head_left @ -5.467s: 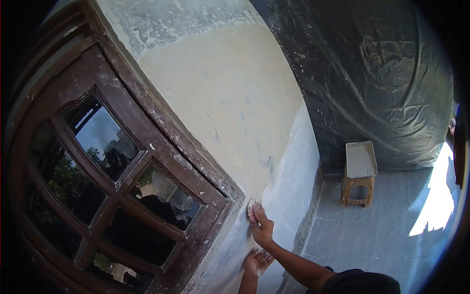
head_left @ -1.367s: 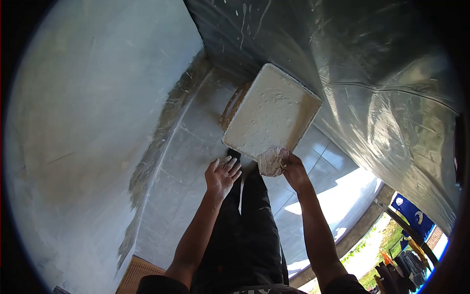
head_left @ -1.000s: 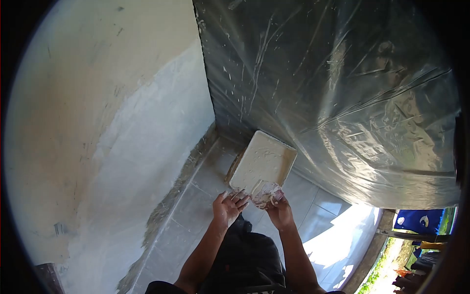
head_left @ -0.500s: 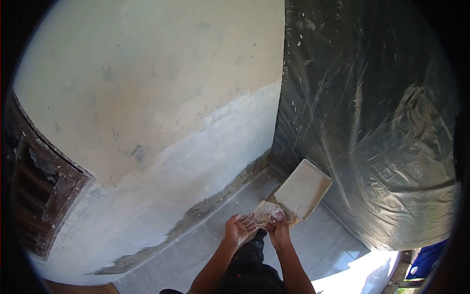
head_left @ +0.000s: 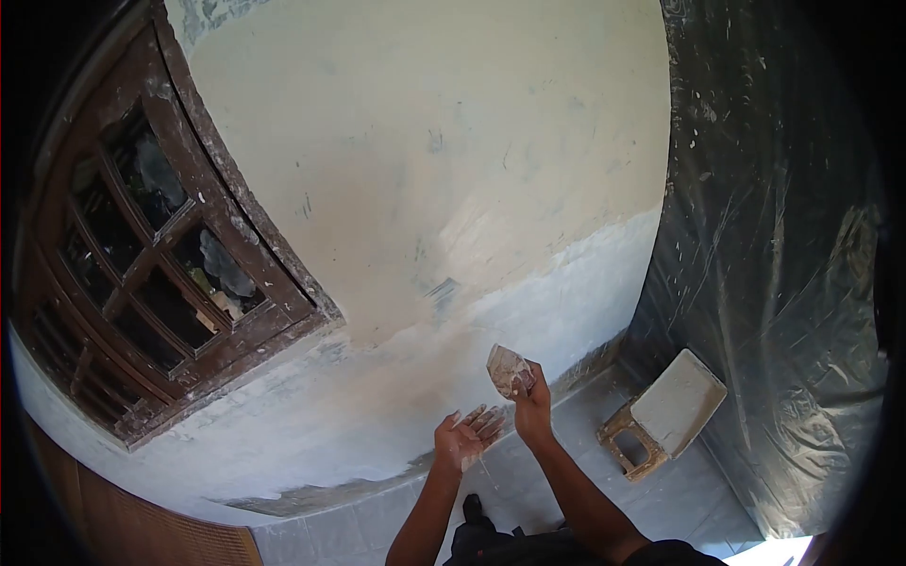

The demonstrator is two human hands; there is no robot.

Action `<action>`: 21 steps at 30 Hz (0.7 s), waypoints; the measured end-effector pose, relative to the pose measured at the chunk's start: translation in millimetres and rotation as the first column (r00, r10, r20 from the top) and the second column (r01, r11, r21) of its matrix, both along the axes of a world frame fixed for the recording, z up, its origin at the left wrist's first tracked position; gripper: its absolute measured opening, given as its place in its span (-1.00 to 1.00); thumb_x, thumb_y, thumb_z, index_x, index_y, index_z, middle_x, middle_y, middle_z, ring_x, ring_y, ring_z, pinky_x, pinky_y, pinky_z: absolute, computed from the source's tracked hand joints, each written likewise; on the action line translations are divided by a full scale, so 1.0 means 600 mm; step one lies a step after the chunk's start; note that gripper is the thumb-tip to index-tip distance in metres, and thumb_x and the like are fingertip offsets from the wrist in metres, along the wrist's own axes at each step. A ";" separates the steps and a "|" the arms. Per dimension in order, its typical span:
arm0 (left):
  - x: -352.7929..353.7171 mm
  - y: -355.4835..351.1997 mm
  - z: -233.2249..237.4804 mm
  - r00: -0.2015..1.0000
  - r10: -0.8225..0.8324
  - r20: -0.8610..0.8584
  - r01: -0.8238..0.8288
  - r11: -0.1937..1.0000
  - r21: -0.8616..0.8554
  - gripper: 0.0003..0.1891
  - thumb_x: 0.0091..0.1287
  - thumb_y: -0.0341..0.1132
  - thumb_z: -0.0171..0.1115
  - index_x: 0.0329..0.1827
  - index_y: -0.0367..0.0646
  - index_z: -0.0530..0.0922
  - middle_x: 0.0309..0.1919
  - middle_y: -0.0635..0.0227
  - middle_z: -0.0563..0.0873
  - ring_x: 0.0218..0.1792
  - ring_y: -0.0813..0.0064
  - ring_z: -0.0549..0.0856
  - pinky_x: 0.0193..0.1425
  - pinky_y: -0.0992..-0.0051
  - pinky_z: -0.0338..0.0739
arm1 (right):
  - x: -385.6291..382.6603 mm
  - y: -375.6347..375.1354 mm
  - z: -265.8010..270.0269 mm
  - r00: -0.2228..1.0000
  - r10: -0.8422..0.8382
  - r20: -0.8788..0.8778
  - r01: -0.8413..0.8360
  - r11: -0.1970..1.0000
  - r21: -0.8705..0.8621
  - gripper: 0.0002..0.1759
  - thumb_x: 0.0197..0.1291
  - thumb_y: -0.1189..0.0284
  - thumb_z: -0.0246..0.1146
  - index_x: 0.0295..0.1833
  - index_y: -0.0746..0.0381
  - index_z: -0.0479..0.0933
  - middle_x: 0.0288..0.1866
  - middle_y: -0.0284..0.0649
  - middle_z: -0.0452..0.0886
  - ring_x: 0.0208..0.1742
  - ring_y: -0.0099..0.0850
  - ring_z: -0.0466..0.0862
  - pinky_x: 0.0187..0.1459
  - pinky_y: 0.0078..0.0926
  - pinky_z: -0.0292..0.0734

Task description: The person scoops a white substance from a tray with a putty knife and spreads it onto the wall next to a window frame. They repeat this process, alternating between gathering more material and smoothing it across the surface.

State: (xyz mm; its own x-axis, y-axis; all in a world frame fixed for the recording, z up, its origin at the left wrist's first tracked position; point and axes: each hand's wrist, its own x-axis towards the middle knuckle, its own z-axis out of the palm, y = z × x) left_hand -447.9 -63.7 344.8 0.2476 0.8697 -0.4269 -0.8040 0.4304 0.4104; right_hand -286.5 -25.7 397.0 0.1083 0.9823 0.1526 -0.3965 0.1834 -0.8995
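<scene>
My right hand [head_left: 532, 400] grips a flat scraper [head_left: 509, 371] smeared with pale paste, its blade raised toward the wall. Just left of it, my left hand [head_left: 466, 440] is palm up with its fingers spread; paste coats the fingers and nothing is held. In front of both hands stands the wall [head_left: 415, 217], beige above and whiter below, with a rough grey strip along its foot. To the right, a rectangular tray [head_left: 679, 401] of pale paste rests on a small brown stool [head_left: 634, 441].
A brown wooden window [head_left: 156, 255] with dark panes is at the left. Dark plastic sheeting [head_left: 783, 245] hangs at the right. Grey floor tiles [head_left: 557, 481] lie below, and a woven brown panel [head_left: 142, 509] is at the lower left.
The view has turned left, showing more window and shifting the tray rightward. My right hand has lifted the scraper away from my left hand, toward the wall.
</scene>
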 end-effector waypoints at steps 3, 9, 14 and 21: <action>-0.048 0.043 0.011 0.998 -0.046 -0.030 0.046 0.999 0.000 -0.30 0.48 0.00 -0.07 0.50 -0.39 0.27 0.45 -0.17 0.43 0.49 -0.25 0.39 0.55 -0.14 0.24 | -0.050 0.040 0.049 0.988 -0.091 0.124 0.076 0.990 0.120 -0.64 0.51 0.62 0.03 0.35 0.37 0.36 0.17 -0.17 0.58 0.21 -0.43 0.56 0.29 -0.47 0.42; -0.131 0.128 0.013 0.954 -0.244 -0.175 0.245 0.969 -0.017 -0.31 0.50 -0.01 -0.07 0.52 -0.38 0.27 0.48 -0.15 0.41 0.50 -0.23 0.40 0.50 -0.11 0.28 | -0.149 0.123 0.091 0.836 -0.468 0.286 0.390 0.874 0.289 -0.60 0.40 0.72 0.04 0.32 0.37 0.40 0.21 0.07 0.54 0.22 -0.09 0.58 0.29 -0.27 0.45; -0.182 0.173 -0.028 0.892 -0.408 -0.196 0.396 0.913 -0.101 -0.36 0.49 -0.01 -0.02 0.46 -0.35 0.34 0.36 -0.08 0.53 0.38 -0.12 0.51 0.48 -0.06 0.31 | -0.233 0.178 0.080 0.544 -0.746 0.385 0.530 0.661 0.531 -0.40 0.12 0.75 0.19 0.34 0.35 0.39 0.35 0.13 0.43 0.40 0.15 0.38 0.40 0.05 0.25; -0.226 0.204 -0.035 0.935 -0.331 -0.124 0.353 0.893 0.279 -0.27 0.52 0.26 0.03 0.62 0.11 0.17 0.54 0.21 0.27 0.40 -0.28 0.44 0.45 -0.37 0.31 | -0.384 0.094 0.031 0.486 -0.753 0.444 0.483 0.655 0.582 -0.32 -0.05 0.84 0.16 0.30 0.34 0.36 0.31 0.16 0.40 0.37 0.16 0.38 0.39 0.08 0.29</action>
